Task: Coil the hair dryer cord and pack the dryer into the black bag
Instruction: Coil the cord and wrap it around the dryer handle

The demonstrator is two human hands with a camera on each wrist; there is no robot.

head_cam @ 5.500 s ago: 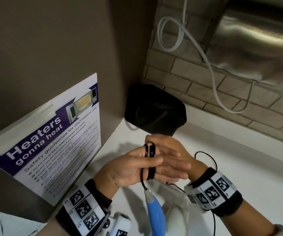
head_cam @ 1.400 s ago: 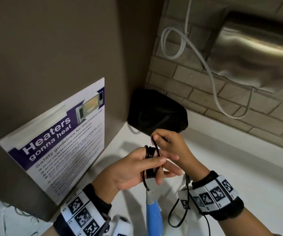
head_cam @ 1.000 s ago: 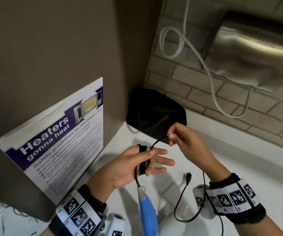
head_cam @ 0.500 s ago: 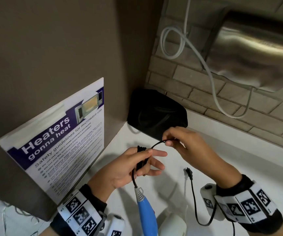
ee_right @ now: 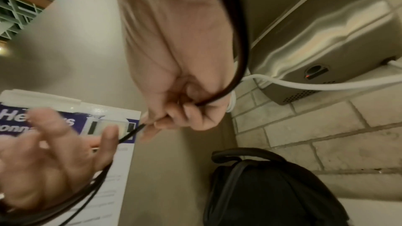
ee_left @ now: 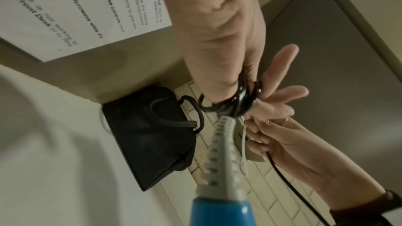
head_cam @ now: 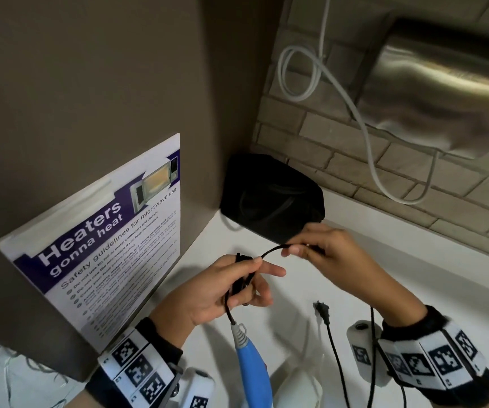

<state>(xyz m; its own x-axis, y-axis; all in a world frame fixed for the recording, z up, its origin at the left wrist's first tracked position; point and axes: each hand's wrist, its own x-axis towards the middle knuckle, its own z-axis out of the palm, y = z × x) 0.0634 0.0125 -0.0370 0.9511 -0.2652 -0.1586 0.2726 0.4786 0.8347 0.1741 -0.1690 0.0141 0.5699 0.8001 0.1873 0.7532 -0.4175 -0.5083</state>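
The hair dryer's blue handle [head_cam: 252,369] hangs below my left hand [head_cam: 255,275], with its grey strain relief [ee_left: 222,143] pointing up at the palm. Several black cord loops [ee_left: 239,99] are wound round the left fingers, and the thumb pinches them. From there the cord [head_cam: 272,250] arcs right to my right hand [head_cam: 296,248], which pinches it between thumb and fingertips [ee_right: 165,121]. The slack drops past the right wrist, and the plug [head_cam: 321,309] shows lower down between the hands. The black bag [head_cam: 272,198] stands in the counter's back corner, just beyond both hands.
A brown panel with a microwave safety poster [head_cam: 105,245] walls off the left. On the brick wall at the right hangs a steel hand dryer [head_cam: 443,83] with a white cable [head_cam: 363,128]. The white counter [head_cam: 413,275] stretches to the right.
My right hand left the coil and drew a length of cord out to the right. The plug end came into view. The left hand stayed put, holding the loops.
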